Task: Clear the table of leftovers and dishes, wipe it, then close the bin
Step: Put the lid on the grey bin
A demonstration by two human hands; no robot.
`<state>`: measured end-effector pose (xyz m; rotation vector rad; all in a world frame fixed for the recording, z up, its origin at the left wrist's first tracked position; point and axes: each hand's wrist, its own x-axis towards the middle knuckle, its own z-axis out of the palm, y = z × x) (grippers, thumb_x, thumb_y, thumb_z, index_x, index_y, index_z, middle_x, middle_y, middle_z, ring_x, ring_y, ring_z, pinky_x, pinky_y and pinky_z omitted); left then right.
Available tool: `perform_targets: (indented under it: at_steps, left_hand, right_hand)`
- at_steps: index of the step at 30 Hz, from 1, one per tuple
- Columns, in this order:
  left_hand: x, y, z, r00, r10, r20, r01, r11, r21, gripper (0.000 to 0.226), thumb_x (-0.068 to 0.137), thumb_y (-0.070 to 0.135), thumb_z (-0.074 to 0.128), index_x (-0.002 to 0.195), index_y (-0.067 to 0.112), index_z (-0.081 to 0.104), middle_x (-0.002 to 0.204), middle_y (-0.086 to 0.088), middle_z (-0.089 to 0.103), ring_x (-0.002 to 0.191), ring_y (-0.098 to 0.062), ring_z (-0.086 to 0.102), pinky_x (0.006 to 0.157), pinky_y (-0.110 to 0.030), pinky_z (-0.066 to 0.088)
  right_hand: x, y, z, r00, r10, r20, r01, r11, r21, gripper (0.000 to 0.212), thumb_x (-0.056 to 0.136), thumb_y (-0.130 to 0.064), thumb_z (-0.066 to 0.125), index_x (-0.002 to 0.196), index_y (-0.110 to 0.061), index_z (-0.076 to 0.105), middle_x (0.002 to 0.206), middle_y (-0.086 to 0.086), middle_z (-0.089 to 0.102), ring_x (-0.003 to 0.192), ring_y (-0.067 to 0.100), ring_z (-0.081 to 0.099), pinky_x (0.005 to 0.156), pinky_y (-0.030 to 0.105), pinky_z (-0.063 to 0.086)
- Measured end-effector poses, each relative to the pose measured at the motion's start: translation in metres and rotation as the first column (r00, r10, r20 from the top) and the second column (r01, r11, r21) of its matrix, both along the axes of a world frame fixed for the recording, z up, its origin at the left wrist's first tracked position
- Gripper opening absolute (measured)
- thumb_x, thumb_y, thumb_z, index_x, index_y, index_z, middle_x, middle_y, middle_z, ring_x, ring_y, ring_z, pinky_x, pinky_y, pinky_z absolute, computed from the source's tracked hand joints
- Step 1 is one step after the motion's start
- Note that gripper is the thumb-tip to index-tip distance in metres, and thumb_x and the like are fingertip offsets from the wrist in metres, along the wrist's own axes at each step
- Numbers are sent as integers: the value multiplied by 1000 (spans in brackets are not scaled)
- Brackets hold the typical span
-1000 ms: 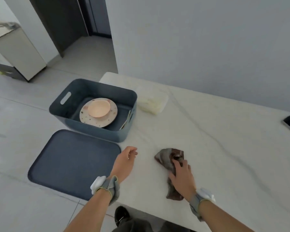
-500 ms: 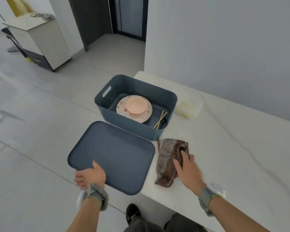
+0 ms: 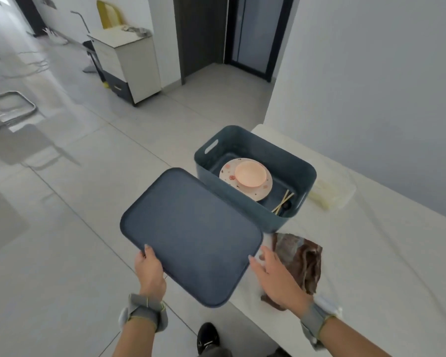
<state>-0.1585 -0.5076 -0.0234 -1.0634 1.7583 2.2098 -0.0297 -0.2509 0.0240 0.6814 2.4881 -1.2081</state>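
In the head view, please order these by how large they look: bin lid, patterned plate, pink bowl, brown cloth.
1. bin lid
2. brown cloth and patterned plate: look alike, cloth partly hidden
3. pink bowl

Bin [image 3: 242, 202] top open; plate [image 3: 227, 175], bowl [image 3: 250, 173] & chopsticks [image 3: 283, 200] lie low inside, w/ room above. Lid [image 3: 191, 235] blocks bin's near-left side, out over floor. Cloth [image 3: 301, 256] just right of lid. Plastic container [image 3: 330, 194] betw. bin & wall [image 3: 371, 99]. Tabletop [image 3: 384, 253] right of cloth passable.

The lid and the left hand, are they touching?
Touching. The head view shows the left hand gripping the lid at its near edge, thumb on top.
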Motion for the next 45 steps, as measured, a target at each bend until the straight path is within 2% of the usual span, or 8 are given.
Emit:
perform_targets:
  at_steps: [9, 14, 20, 27, 32, 36, 40, 45]
  left_hand:
    - [-45, -41, 82, 953, 1, -302, 83, 961, 264, 40, 108, 26, 34, 143, 8, 46, 136, -1, 61, 121, -21, 57, 101, -38, 47]
    - [-78, 5, 117, 924, -126, -361, 258, 903, 344, 31, 107, 27, 36, 134, 19, 50, 119, 8, 70, 108, -15, 65, 89, -33, 56]
    - [-119, 69, 144, 903, -330, -277, 399, 882, 250, 39, 106, 33, 41, 137, 11, 47, 136, -14, 60, 110, -27, 62, 96, -37, 51]
    - [-151, 98, 191, 879, -338, -337, 470, 735, 488, 76, 84, 66, 49, 124, 1, 57, 121, -16, 68, 110, -29, 67, 98, -43, 52]
    - [-162, 131, 161, 864, -426, -267, 496, 813, 306, 41, 103, 11, 43, 142, -2, 46, 120, -12, 69, 81, -12, 73, 67, -25, 63]
    - [-176, 144, 138, 815, -520, -257, 542, 840, 19, 38, 106, 13, 42, 141, 0, 46, 140, -14, 55, 105, -18, 61, 83, -30, 53]
    - [-196, 152, 130, 734, -637, -235, 476, 730, -491, 35, 106, 19, 39, 135, 5, 53, 132, -12, 59, 117, -25, 55, 96, -34, 44]
    - [-226, 141, 98, 639, -765, -74, 520, 502, -691, 32, 103, 16, 36, 121, 0, 57, 118, -16, 63, 108, -35, 59, 93, -45, 46]
  right_hand:
    - [-75, -43, 64, 830, -220, -512, 86, 959, -271, 55, 94, -22, 65, 134, -32, 27, 83, 7, 65, 63, 20, 63, 68, 42, 58]
    - [-99, -3, 118, 726, -494, -479, 224, 828, -514, 39, 96, -23, 62, 127, -22, 39, 89, 1, 69, 56, 18, 60, 54, 26, 53]
    - [-91, 73, 162, 663, -343, -665, 344, 929, -136, 10, 99, -24, 56, 93, -17, 54, 61, 1, 65, 48, 10, 59, 53, 24, 47]
    - [-48, 156, 154, 507, 108, -855, 281, 917, 283, 26, 95, 5, 47, 113, -9, 59, 120, 0, 65, 115, 13, 61, 99, 25, 48]
    - [-50, 170, 100, 627, -241, -741, 248, 963, -105, 50, 85, 28, 40, 101, -12, 64, 130, -1, 58, 121, 15, 56, 99, 32, 50]
    - [-67, 162, 82, 618, -677, -400, 420, 714, -561, 30, 101, -13, 51, 128, -26, 50, 143, 1, 45, 118, 25, 59, 85, 27, 51]
    - [-88, 145, 68, 755, -539, -373, 482, 842, -241, 63, 96, -28, 60, 150, -20, 28, 153, 1, 37, 134, 24, 46, 107, 42, 44]
    - [-104, 115, 47, 873, -417, -252, 444, 894, 58, 71, 96, -35, 58, 152, -9, 23, 159, 10, 25, 144, 30, 28, 118, 42, 29]
